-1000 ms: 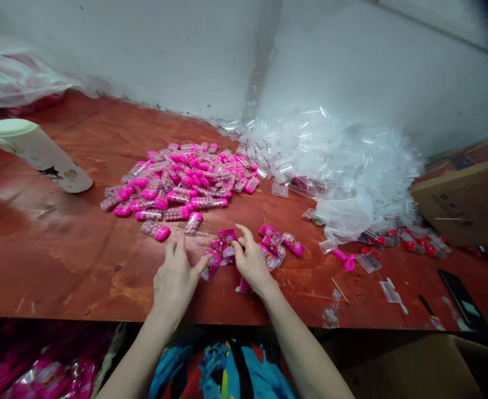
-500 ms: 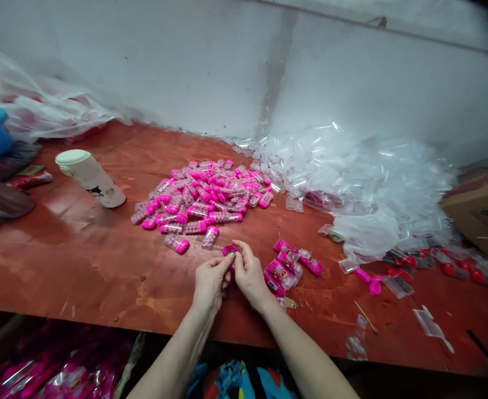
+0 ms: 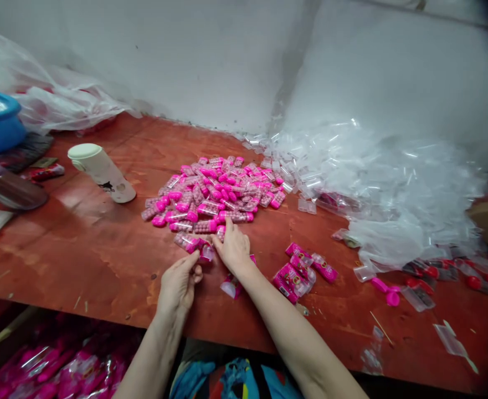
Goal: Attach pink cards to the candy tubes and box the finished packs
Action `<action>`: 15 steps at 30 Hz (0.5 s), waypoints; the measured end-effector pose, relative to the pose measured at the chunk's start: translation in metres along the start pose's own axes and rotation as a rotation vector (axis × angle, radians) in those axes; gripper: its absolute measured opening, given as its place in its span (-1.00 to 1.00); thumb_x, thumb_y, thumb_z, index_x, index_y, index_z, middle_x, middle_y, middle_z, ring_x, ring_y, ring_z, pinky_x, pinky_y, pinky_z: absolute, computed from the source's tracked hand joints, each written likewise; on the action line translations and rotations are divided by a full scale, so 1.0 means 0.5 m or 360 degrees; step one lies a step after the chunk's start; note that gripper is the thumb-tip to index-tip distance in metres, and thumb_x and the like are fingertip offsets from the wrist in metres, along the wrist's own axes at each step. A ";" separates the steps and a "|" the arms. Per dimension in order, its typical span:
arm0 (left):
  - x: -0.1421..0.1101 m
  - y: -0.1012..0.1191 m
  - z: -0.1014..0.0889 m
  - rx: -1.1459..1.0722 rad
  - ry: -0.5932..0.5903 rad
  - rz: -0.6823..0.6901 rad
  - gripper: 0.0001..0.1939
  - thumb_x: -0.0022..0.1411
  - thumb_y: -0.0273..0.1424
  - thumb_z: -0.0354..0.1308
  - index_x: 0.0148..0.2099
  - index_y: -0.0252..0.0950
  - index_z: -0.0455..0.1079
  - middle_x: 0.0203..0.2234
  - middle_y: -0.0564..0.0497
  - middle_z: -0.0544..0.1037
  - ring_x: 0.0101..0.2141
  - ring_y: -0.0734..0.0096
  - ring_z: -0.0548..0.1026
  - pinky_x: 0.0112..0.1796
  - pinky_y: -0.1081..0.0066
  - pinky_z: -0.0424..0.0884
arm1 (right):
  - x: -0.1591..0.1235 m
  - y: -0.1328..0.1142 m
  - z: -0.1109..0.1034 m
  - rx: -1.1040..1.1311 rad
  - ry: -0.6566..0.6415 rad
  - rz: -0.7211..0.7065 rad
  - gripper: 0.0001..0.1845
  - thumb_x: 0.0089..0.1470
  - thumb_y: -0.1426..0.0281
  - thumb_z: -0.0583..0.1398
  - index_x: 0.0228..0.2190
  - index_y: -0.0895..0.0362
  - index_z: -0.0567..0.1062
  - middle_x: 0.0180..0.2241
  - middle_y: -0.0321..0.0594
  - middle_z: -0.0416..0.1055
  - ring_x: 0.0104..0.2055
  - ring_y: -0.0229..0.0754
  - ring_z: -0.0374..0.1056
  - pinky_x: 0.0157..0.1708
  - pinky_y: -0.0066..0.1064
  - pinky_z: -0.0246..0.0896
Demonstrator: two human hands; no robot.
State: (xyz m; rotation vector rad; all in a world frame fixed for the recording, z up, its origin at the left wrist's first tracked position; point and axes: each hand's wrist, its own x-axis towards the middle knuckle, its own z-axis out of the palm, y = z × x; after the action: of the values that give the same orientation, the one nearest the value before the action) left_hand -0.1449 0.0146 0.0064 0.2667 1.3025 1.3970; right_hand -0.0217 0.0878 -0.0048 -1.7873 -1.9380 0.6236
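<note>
pink-capped tube point(image 3: 220, 231) under right hand point(image 3: 234, 249)

The right hand point(image 3: 233, 248) is leaving the spot where both hands were pinching one pink packet and is stretching forward to the near edge of the pile of pink-capped candy tubes point(image 3: 214, 191), fingers spread over a tube there. The left hand point(image 3: 180, 282) is dropping back beside it, its grip curled against a pink-capped tube point(image 3: 204, 252) on the counter point(image 3: 81, 249).
</note>
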 end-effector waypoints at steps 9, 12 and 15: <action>0.006 -0.023 0.011 -0.0307 0.0196 -0.0142 -0.68 -0.25 -0.43 0.48 -0.45 -0.40 0.42 -0.66 0.12 0.45 -0.69 0.64 0.31 -0.69 0.61 0.16 | -0.039 0.036 -0.029 0.0884 -0.0128 0.0011 -0.47 0.15 0.40 0.09 0.16 0.15 0.22 -0.25 -0.19 0.45 -0.31 -0.19 0.39 -0.26 -0.37 0.30; -0.002 -0.043 0.026 -0.0345 0.0157 -0.0126 -0.66 -0.27 -0.42 0.50 -0.47 -0.39 0.41 -0.68 0.12 0.44 -0.68 0.62 0.32 -0.69 0.60 0.16 | -0.095 0.054 -0.057 0.1316 -0.0258 -0.0062 -0.48 0.15 0.35 0.14 0.15 0.11 0.24 -0.29 -0.26 0.40 -0.36 -0.27 0.34 -0.31 -0.44 0.29; -0.016 -0.065 0.049 -0.0322 0.0074 -0.0078 -0.65 -0.24 -0.35 0.50 -0.48 -0.38 0.41 -0.74 0.13 0.39 -0.70 0.60 0.30 -0.69 0.60 0.16 | -0.149 0.058 -0.059 0.1382 -0.0205 -0.0075 -0.47 0.14 0.36 0.19 0.14 0.07 0.26 -0.29 -0.27 0.39 -0.33 -0.28 0.33 -0.28 -0.44 0.30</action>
State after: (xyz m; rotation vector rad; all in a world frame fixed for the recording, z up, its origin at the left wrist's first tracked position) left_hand -0.1055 0.0125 -0.0067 0.0656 1.1866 1.4875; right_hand 0.0251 0.0166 0.0012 -1.1573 -1.4141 1.3306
